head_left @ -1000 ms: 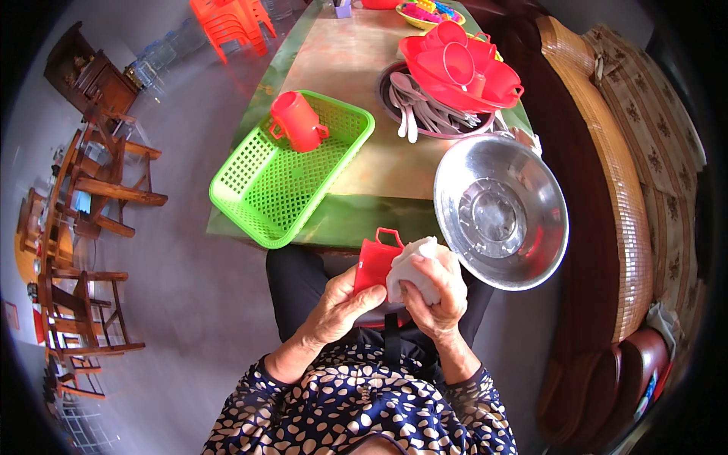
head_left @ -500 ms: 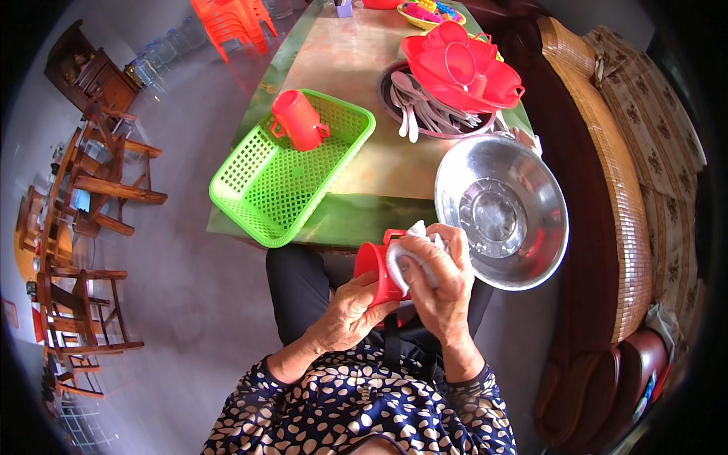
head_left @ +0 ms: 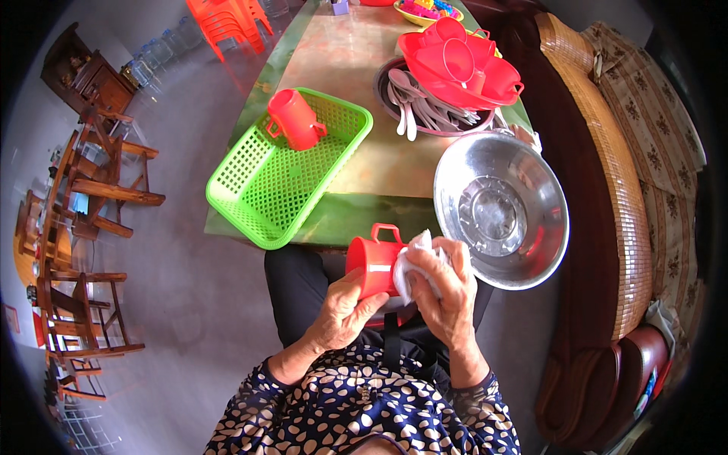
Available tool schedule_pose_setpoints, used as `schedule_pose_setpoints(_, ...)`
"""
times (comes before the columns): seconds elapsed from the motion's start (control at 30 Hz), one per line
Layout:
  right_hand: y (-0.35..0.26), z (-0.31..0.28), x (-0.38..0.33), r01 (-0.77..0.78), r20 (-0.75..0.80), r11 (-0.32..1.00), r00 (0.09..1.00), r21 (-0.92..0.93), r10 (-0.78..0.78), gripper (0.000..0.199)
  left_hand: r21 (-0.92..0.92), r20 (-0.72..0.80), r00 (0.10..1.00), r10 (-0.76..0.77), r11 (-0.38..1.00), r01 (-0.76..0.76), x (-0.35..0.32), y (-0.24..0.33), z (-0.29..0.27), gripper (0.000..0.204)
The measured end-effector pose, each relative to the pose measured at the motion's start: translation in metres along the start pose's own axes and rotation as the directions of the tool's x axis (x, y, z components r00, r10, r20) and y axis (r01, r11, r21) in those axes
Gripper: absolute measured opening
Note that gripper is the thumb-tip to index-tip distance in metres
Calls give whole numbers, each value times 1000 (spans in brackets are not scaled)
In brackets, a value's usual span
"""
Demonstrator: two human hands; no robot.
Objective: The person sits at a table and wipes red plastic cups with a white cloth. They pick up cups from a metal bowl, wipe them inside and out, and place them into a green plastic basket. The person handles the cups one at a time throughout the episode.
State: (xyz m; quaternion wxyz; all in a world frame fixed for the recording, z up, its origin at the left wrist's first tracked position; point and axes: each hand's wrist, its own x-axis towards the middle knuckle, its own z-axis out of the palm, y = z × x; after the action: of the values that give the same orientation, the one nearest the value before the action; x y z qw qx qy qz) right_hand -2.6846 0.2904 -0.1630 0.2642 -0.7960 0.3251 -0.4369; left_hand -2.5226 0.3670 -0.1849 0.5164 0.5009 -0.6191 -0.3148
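A red plastic cup (head_left: 373, 265) with a handle lies on its side above my lap, its handle turned toward the table. My left hand (head_left: 343, 311) is closed round the cup's near side. My right hand (head_left: 441, 292) grips a white cloth (head_left: 415, 267) and presses it against the right end of the cup. Beyond them, a green plastic basket (head_left: 265, 201) stands on the table's left, with red two-handled cups (head_left: 296, 120) nested together at its far end. To the right of my right hand is a shiny metal basin (head_left: 531, 235).
Behind the basin, a dark bowl (head_left: 388, 98) holds many spoons (head_left: 413, 95), with a red basin of red cups (head_left: 455, 64) resting over it. The table (head_left: 364, 216) has a green border. A wooden sofa (head_left: 599, 189) lines the right; wooden chairs (head_left: 114, 182) stand left.
The cup has turned so its handle now points up toward the table, and it has shifted slightly left. The cloth has moved round to the cup's right end.
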Motion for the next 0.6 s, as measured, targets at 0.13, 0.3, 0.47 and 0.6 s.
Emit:
schedule_pose_setpoints(0.13,4,5,-16,52,-71,998,996,16,-51,39,-86,-43,996,-84,993,80,2,0,-1,29)
schedule_pose_setpoints(0.3,12,-5,1,-227,-33,936,969,268,244,19,-79,107,994,36,997,-27,-1,-3,-4,28)
schedule_pose_setpoints(0.47,32,-3,0,-566,403,298,791,769,461,22,-196,192,977,89,979,-50,4,-1,-10,31)
schedule_pose_setpoints(0.6,33,20,-13,-313,263,40,853,949,452,33,-336,6,985,-171,928,164,4,-2,-7,38)
